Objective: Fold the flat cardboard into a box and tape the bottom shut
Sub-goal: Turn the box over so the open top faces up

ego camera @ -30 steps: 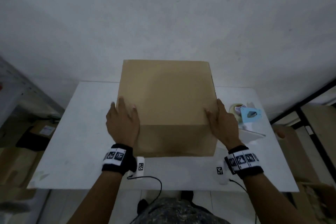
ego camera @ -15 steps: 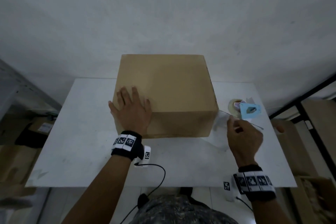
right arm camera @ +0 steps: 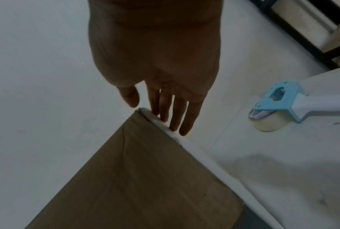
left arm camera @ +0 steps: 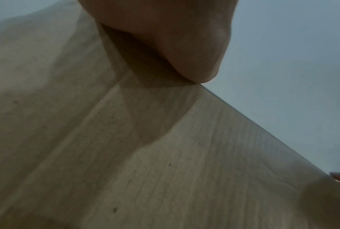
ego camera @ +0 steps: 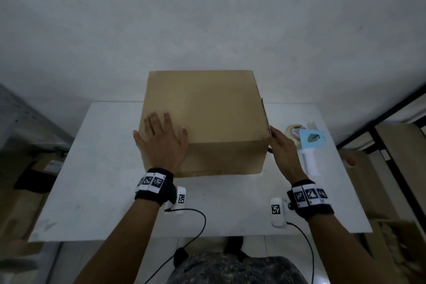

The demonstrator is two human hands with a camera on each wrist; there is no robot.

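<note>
Box (ego camera: 202, 120) stands assembled on the white table (ego camera: 96, 203), at the middle toward the far edge, closed top face up.

Left hand (ego camera: 162, 143): palm down, flat on the box's top at the near-left corner. Fingers straight and slightly spread, pointing away from the person; thumb out to the right along the near top edge. Nothing gripped, just pressing on cardboard. Forearm comes in from low centre, wrist bent up over the near face.

Right hand (ego camera: 282, 148): set edgewise against the right side of the box, near its near-right corner. In the right wrist view the fingers (right arm camera: 177, 114) are straight and close together, tips touching the box's top right edge; thumb (right arm camera: 130, 97) is apart from them, hanging above the corner. Holds nothing.

Tape dispenser (ego camera: 310, 145) lies on the table just right of the right hand, blue head far, white handle pointing near. Not touched.

Hard to make out:
- Left wrist view shows only the heel or thumb base of the hand (left arm camera: 165, 38) on cardboard; the fingers are out of frame.
- A pale strip runs along the box's right edge under the right fingertips; cannot tell whether it is tape.
- The box's bottom is hidden against the table.
- The box's right face is hidden in the head view.
</note>
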